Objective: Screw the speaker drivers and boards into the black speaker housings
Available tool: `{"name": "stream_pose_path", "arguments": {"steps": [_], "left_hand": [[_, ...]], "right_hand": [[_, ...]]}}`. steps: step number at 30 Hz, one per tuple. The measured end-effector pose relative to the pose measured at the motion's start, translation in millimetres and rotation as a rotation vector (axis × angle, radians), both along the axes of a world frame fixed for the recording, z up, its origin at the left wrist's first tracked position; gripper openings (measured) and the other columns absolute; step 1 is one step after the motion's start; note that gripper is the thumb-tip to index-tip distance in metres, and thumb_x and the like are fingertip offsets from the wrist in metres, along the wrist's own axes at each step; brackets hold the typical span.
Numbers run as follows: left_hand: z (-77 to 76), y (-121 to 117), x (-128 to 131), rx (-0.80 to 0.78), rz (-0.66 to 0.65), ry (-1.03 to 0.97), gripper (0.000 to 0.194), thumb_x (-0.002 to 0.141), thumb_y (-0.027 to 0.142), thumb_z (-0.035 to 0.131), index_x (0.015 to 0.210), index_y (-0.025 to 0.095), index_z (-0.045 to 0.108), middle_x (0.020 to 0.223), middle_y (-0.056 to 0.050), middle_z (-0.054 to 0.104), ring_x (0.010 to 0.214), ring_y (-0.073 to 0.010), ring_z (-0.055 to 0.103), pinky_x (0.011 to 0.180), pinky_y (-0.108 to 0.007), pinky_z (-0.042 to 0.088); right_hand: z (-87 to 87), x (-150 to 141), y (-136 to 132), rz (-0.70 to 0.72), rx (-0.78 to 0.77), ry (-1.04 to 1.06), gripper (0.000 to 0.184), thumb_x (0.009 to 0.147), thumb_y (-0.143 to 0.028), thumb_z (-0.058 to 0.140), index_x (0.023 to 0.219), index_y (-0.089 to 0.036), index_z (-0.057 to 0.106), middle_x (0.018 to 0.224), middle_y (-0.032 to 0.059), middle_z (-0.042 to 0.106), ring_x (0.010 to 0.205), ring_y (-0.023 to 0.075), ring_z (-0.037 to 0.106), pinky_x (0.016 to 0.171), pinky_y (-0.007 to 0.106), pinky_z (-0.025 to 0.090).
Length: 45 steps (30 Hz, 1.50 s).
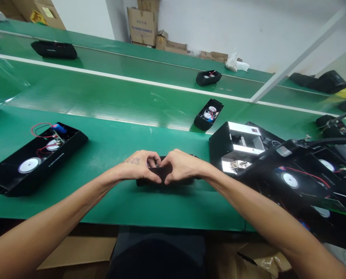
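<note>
At the middle of the green workbench (pixel 103 201), a black speaker housing (pixel 167 177) lies largely hidden beneath my hands. My left hand (pixel 140 166) curls round its left part, thumb on the near side and fingers over the far side. From the right, my right hand (pixel 184 166) grips the same housing in a like way, the two thumb tips close together. Left of my hands sits a long open speaker housing (pixel 42 172) with white round speaker backs, red wires and a blue cylindrical cell.
Right of my hands stands a black and silver machine (pixel 242 143) with a small switch. Beyond it, several open speaker housings (pixel 295 193) are piled up. Another open housing (pixel 209 115) is farther back. A low green divider topped by a white rail (pixel 149 80) crosses behind; cardboard boxes (pixel 143 25) stand beyond.
</note>
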<state>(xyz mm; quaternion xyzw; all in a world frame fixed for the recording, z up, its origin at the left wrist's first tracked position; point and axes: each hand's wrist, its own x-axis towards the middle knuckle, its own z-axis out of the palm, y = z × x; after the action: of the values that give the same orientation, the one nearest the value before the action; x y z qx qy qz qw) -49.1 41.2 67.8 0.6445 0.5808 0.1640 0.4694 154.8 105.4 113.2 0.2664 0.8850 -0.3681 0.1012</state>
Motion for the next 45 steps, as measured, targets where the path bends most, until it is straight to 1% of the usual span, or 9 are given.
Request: {"name": "stream_pose_path", "arguments": {"steps": [10,20,26,28,30,33,35,39,45], "left_hand": [[-0.9,5.3,0.8,0.006,0.005,0.016,0.049,0.052,0.045,0.095,0.089,0.022,0.071,0.074,0.006,0.070,0.066,-0.0129,0.063,0.056,-0.023,0.043],[1.8,7.6,3.4,-0.040,0.010,-0.014,0.047,0.053,0.044,0.094,0.087,0.021,0.070,0.069,0.007,0.065,0.060,-0.0111,0.058,0.052,-0.022,0.041],[-2.6,-15.5,9.1,0.060,-0.004,0.053,0.048,0.056,0.039,0.095,0.098,0.024,0.077,0.075,0.004,0.072,0.069,-0.0170,0.065,0.062,-0.027,0.046],[-12.6,-38.2,14.7,0.231,-0.049,0.147,0.040,0.064,0.033,0.092,0.100,0.027,0.079,0.081,0.003,0.077,0.075,-0.0199,0.067,0.070,-0.031,0.048],[-28.7,-62.5,20.6,0.507,-0.137,0.244,0.022,0.075,0.025,0.085,0.095,0.029,0.078,0.085,0.003,0.079,0.076,-0.0206,0.066,0.073,-0.033,0.049],[-52.0,-87.9,26.3,0.812,-0.162,0.324,0.017,0.087,0.014,0.069,0.094,0.028,0.074,0.083,0.002,0.078,0.072,-0.0203,0.063,0.072,-0.033,0.051],[-60.1,-93.5,26.5,0.885,-0.152,0.357,0.018,0.088,0.012,0.064,0.094,0.027,0.073,0.083,0.001,0.077,0.071,-0.0205,0.063,0.071,-0.034,0.052],[-62.2,-87.5,21.0,0.930,-0.205,0.386,0.014,0.090,0.019,0.065,0.095,0.029,0.074,0.083,0.002,0.078,0.071,-0.0200,0.065,0.067,-0.031,0.055],[-73.3,-83.8,9.9,0.928,-0.194,0.403,0.012,0.091,0.026,0.068,0.095,0.034,0.077,0.087,0.005,0.081,0.072,-0.0191,0.071,0.068,-0.030,0.060]], "right_hand": [[1.8,-6.6,7.4,-0.067,-0.194,0.033,0.022,0.067,-0.018,0.085,0.064,-0.018,0.063,0.055,-0.0091,0.046,0.057,0.0104,0.042,0.055,0.027,0.029],[-4.3,-10.9,8.4,-0.014,-0.126,0.061,0.027,0.067,-0.015,0.084,0.057,-0.018,0.059,0.053,-0.0095,0.030,0.054,0.0098,0.033,0.053,0.028,0.026],[5.7,16.3,-36.0,0.027,0.304,0.173,0.008,0.074,-0.012,0.077,0.077,-0.018,0.073,0.067,0.0026,0.064,0.073,0.0232,0.062,0.071,0.036,0.046],[7.5,44.2,-66.2,-0.159,0.522,0.480,0.034,0.084,-0.003,0.066,0.110,-0.021,0.077,0.097,0.0079,0.078,0.100,0.0278,0.069,0.090,0.043,0.053],[2.5,76.9,-91.0,-0.606,0.759,0.829,0.045,0.092,-0.006,0.066,0.131,-0.027,0.071,0.114,0.0075,0.078,0.109,0.0276,0.070,0.096,0.045,0.057],[-14.9,124.0,-100.2,-1.242,1.059,0.905,0.067,0.094,-0.024,0.074,0.157,-0.025,0.050,0.158,0.0158,0.053,0.145,0.0366,0.052,0.115,0.060,0.048],[-27.6,148.0,-87.8,-1.426,0.949,0.777,0.082,0.096,-0.039,0.073,0.165,-0.020,0.034,0.170,0.0202,0.037,0.154,0.0386,0.041,0.123,0.063,0.040],[-46.0,171.5,-55.4,-1.518,0.589,0.833,0.059,0.089,-0.049,0.078,0.136,-0.017,0.061,0.126,0.0170,0.074,0.113,0.0321,0.073,0.105,0.052,0.056],[-56.5,179.1,-56.1,-1.260,0.250,1.235,0.029,0.089,-0.032,0.075,0.110,-0.024,0.057,0.065,-0.0085,0.059,0.051,0.0142,0.057,0.057,0.031,0.051]]}}
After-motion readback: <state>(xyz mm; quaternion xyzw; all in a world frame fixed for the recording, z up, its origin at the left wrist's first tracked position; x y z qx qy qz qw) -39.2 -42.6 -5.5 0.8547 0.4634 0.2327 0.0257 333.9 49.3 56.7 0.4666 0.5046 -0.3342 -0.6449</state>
